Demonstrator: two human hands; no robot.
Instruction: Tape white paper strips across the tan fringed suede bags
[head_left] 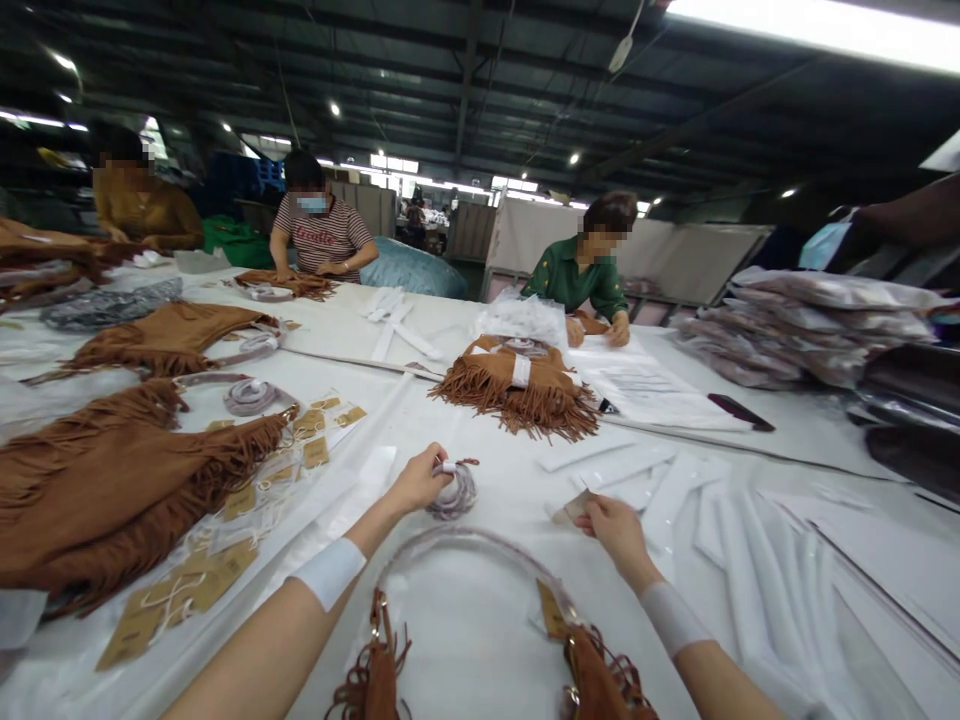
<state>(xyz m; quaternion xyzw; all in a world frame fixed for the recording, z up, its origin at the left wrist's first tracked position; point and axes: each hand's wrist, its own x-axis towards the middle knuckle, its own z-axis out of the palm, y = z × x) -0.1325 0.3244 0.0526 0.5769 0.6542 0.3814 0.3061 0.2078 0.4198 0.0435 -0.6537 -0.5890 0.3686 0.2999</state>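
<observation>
My left hand is closed on a coiled strap wrapped in clear plastic that rests on the white table. My right hand pinches a small tan paper tag. Just below both hands lies a brown fringed bag with its plastic-wrapped handle arching between my forearms. Both wrists wear white bands.
Brown fringed bags and tan tags lie at the left. Another fringed bag sits mid-table, white paper strips at the right, bagged goods far right. Three other people work along the far side.
</observation>
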